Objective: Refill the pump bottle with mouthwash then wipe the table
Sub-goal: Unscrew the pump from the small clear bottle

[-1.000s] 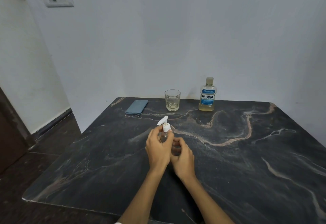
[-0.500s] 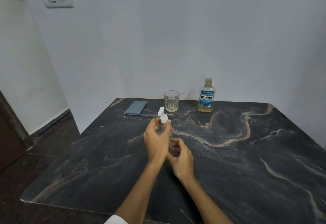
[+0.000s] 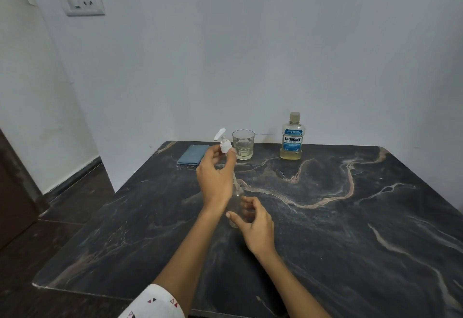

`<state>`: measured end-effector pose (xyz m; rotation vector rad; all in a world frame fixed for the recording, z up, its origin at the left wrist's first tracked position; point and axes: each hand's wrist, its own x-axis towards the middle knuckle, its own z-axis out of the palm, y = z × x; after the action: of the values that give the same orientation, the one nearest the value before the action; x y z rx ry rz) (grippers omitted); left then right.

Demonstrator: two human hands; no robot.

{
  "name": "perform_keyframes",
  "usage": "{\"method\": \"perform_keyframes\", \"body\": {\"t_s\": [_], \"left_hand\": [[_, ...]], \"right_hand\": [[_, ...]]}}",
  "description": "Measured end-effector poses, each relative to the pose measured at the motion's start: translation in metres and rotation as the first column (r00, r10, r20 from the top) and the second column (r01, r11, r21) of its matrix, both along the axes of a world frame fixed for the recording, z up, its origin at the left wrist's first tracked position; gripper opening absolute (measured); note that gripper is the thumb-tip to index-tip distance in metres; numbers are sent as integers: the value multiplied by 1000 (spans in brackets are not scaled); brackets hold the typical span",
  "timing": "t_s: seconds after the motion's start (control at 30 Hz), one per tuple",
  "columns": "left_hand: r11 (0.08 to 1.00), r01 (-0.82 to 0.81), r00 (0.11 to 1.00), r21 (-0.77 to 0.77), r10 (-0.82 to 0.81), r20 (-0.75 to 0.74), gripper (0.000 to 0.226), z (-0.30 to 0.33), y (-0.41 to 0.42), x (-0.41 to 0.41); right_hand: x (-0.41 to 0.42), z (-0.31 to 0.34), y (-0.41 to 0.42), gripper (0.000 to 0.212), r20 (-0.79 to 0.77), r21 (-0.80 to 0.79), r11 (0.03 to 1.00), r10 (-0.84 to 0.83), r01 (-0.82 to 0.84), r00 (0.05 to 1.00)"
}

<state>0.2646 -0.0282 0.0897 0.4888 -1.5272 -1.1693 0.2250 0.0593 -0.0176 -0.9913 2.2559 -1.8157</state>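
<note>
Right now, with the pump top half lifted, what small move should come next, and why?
Probably lift the pump head in the left hand higher: its tube still reaches into the clear bottle that the right hand steadies.

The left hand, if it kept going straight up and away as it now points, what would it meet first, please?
Probably the drinking glass: the left hand, pinching the pump head, points toward it, though depth is hard to judge.
</note>
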Motion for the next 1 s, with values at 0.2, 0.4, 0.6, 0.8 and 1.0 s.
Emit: {"method": "perform_keyframes", "body": {"t_s": [0.2, 0.4, 0.6, 0.8, 1.0], "left_hand": [[996, -20, 1000, -87, 20, -2, 18, 19, -3, 6], [982, 14, 998, -187, -3, 56, 16, 43, -12, 5], [932, 88, 952, -352, 25, 304, 28, 27, -38, -4], [900, 188, 804, -393, 89, 588, 24, -19, -58, -11], [899, 256, 671, -355, 99, 735, 20, -56, -64, -17]], "right_hand": [[1, 0, 0, 44, 5, 11, 1000, -12, 12, 1000], [2, 1, 2, 49, 9, 26, 1000, -15, 15, 1000], [3, 2, 2, 47, 28, 32, 999, -4, 3, 1000], [2, 2, 2, 42, 38, 27, 1000, 0, -2, 999], [0, 0, 0, 41, 44, 3, 1000, -2, 2, 999]]}}
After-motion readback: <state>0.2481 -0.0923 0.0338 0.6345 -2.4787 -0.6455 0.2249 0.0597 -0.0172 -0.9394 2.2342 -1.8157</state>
